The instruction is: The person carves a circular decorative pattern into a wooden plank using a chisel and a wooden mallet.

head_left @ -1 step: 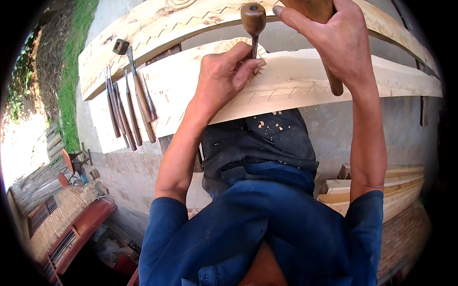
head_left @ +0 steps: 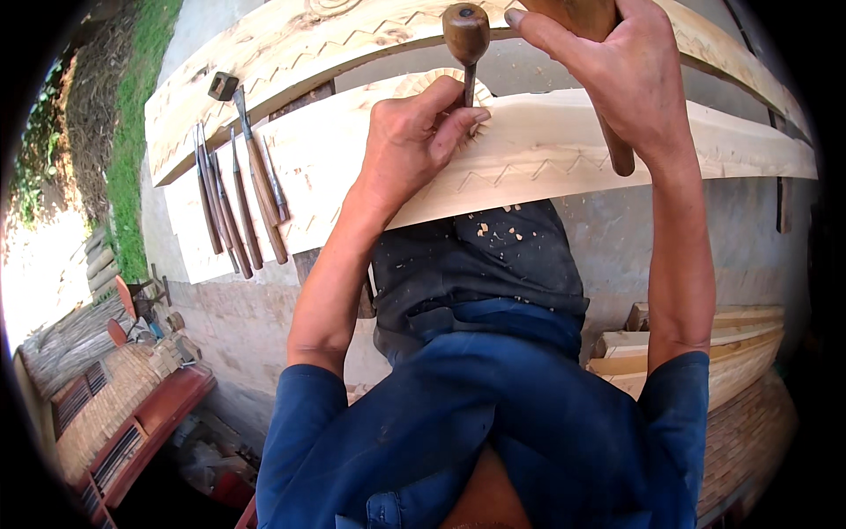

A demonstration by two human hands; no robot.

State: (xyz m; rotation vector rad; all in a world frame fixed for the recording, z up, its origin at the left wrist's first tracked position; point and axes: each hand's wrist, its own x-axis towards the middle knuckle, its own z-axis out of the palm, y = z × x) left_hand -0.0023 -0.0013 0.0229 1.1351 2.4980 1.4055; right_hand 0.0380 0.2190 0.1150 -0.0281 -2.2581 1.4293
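My left hand [head_left: 410, 141] grips a gouge with a round wooden handle [head_left: 467, 33] low on its steel shank, held upright over a round carved motif [head_left: 412, 85] on a pale plank [head_left: 546, 137]. My right hand [head_left: 633, 93] is wrapped around a dark wooden mallet [head_left: 582, 16], raised to the right of the gouge. Zigzag carving runs along the plank's near edge. Several carving tools [head_left: 242, 203] with wooden handles and steel blades lie side by side on the plank's left part, near a small dark metal block [head_left: 223, 86].
A second carved plank [head_left: 185, 132] lies just beyond. Below are my dark-clad legs [head_left: 476, 273], with wood chips on them, and grey concrete [head_left: 238, 326]. More boards [head_left: 696, 344] are stacked at the lower right. Grass [head_left: 132, 176], logs [head_left: 62, 335] and a red frame [head_left: 172, 401] are at the left.
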